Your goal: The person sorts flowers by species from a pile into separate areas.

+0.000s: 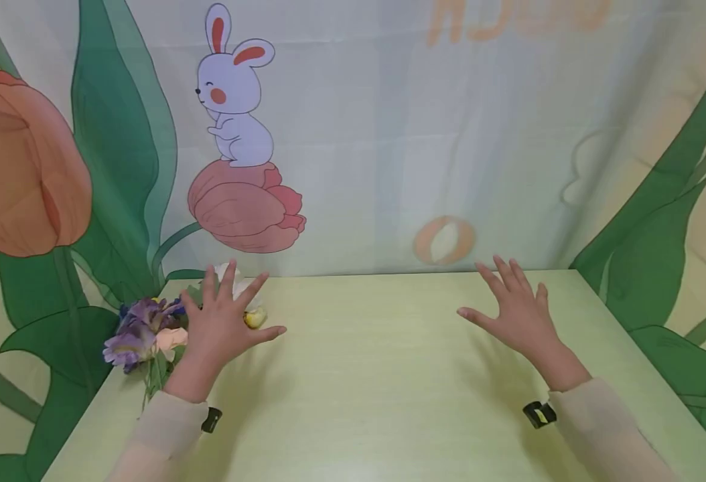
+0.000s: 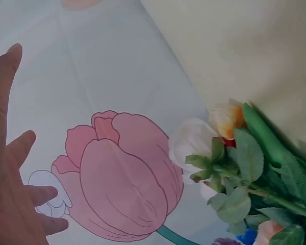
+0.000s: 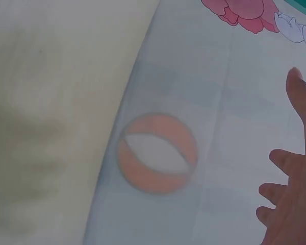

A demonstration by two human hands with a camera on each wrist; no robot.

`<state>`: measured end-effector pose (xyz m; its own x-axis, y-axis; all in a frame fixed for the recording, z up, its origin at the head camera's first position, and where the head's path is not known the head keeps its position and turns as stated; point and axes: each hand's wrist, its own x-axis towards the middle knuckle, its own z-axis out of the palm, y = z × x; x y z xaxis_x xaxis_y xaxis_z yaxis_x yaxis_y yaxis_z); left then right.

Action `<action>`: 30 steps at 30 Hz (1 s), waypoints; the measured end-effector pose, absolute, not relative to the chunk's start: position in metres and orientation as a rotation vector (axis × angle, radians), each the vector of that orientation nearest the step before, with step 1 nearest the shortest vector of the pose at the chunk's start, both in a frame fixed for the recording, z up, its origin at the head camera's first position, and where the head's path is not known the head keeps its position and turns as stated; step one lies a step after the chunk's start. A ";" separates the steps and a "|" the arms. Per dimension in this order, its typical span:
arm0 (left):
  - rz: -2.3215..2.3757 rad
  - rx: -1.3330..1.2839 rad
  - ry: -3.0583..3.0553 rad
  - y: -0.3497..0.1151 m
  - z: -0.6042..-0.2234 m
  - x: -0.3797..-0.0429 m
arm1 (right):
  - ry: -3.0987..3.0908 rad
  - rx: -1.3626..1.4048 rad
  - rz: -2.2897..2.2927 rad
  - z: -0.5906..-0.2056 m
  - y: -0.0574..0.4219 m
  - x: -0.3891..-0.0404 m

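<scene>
My left hand (image 1: 217, 325) hovers over the left part of the table, its fingers spread and nothing held. Below and behind it lies a bunch of artificial flowers (image 1: 138, 331), partly hidden by the hand in the head view. Purple, peach, white and yellow blooms show there. From the left wrist, a white rose (image 2: 191, 145), a yellow-orange bloom (image 2: 227, 121) and green leaves are visible. On the other side my right hand (image 1: 522, 318) is held above the table with fingers apart, touching nothing; its shadow falls on the tabletop.
A pale yellow-green table (image 1: 365, 375) spans the front. Along its back edge hangs a printed cloth (image 1: 353, 147) with a rabbit, tulips and leaves, which also borders the left and right sides. A dark band piece (image 1: 540, 414) sits at the right cuff.
</scene>
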<state>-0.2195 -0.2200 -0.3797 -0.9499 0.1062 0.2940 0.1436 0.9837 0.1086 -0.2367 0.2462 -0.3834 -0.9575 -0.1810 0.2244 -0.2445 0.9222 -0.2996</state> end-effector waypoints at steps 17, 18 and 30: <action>-0.233 -0.206 -2.783 -0.231 -0.406 -0.206 | -2.677 0.298 0.871 -0.425 0.228 -0.224; -0.244 -0.203 -2.783 -0.232 -0.407 -0.204 | -2.673 0.292 0.902 -0.426 0.227 -0.223; -0.321 -0.181 -2.764 -0.243 -0.416 -0.180 | -2.670 0.234 1.173 -0.434 0.215 -0.217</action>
<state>-0.1799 -0.2432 -0.4156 -0.9300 0.0849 0.3577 0.1647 0.9661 0.1990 -0.2168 0.2147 -0.4335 -0.9640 -0.0584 0.2592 -0.2304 0.6697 -0.7059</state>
